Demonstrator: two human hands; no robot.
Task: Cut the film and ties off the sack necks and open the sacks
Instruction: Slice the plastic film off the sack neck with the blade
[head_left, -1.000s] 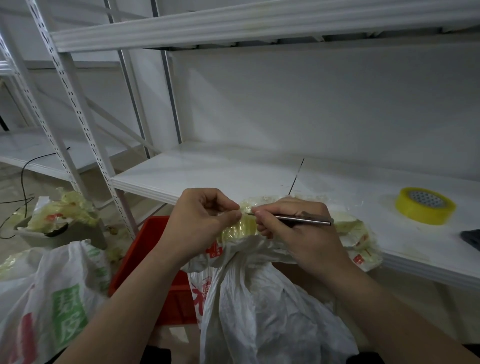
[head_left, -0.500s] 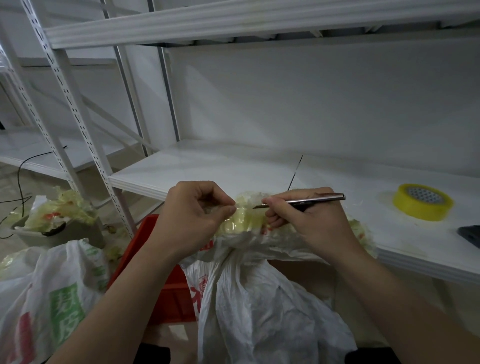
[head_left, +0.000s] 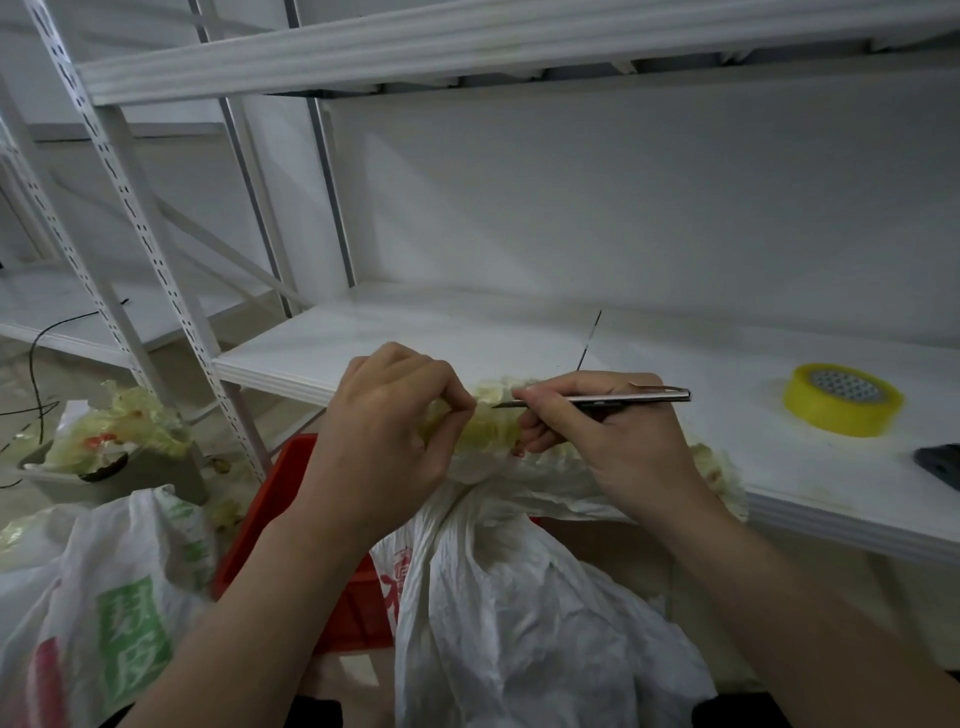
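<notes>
A white woven sack (head_left: 519, 613) stands in front of me, its bunched neck wrapped in yellowish film (head_left: 488, 428). My left hand (head_left: 387, 441) pinches the film at the left side of the neck. My right hand (head_left: 608, 441) grips a slim metal knife (head_left: 597, 399) like a pen, the blade tip pointing left onto the top of the film, close to my left fingertips. The neck lies against the shelf's front edge.
A white shelf board (head_left: 415, 338) carries a yellow tape roll (head_left: 841, 397) and a dark object (head_left: 943, 465) at the right edge. A red crate (head_left: 275, 514) sits behind the sack. Another printed sack (head_left: 98, 597) is lower left, a grey bin with film scraps (head_left: 111, 452) beyond it.
My right hand has turned the knife from lying across the neck to a raised, level hold and drawn it along the film. My left hand keeps its pinch.
</notes>
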